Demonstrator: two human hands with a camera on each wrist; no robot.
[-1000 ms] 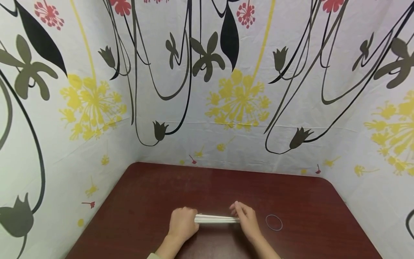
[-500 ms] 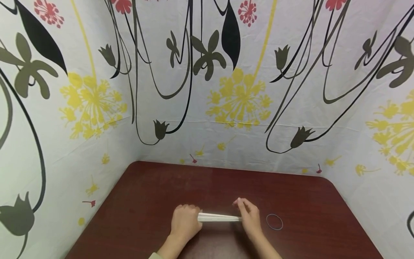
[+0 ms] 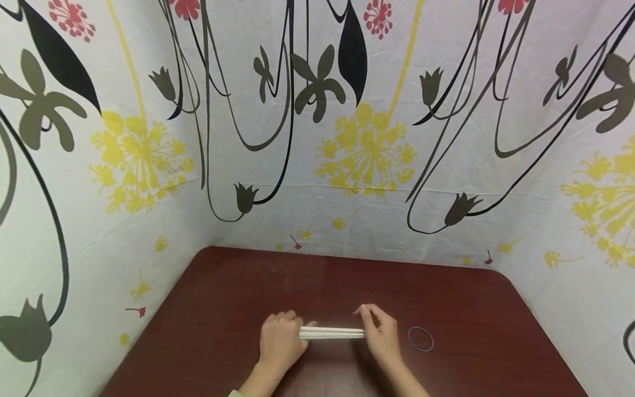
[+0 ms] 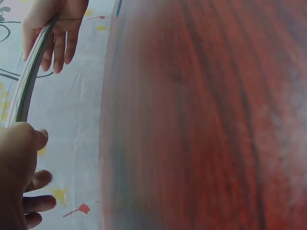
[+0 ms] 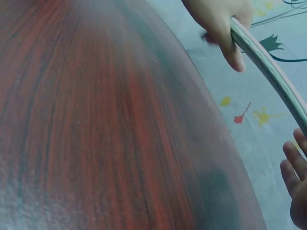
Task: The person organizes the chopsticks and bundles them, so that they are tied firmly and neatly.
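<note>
A slim white stack of thin layers, like folded paper (image 3: 332,333), is held level above the table between both hands. My left hand (image 3: 283,339) grips its left end, knuckles up in the head view. At the other end my right hand (image 3: 383,335) pinches the stack between thumb and fingers. In the left wrist view the stack (image 4: 32,76) is seen edge-on, slightly bowed, and the right hand's other fingers (image 4: 60,48) hang fairly straight. The right wrist view shows the stack's layered edge (image 5: 271,67) running from the left hand (image 5: 223,21). Both gripped ends are partly hidden.
A thin bluish loop, like a rubber band (image 3: 420,338), lies on the table just right of the right hand. The dark red-brown table (image 3: 248,286) has rounded far corners. A white flower-printed cloth (image 3: 278,231) hangs behind it and at both sides.
Both hands and the white stack shift only slightly, first a little right, then a little back left. The grip stays the same, and the loop lies still on the table.
</note>
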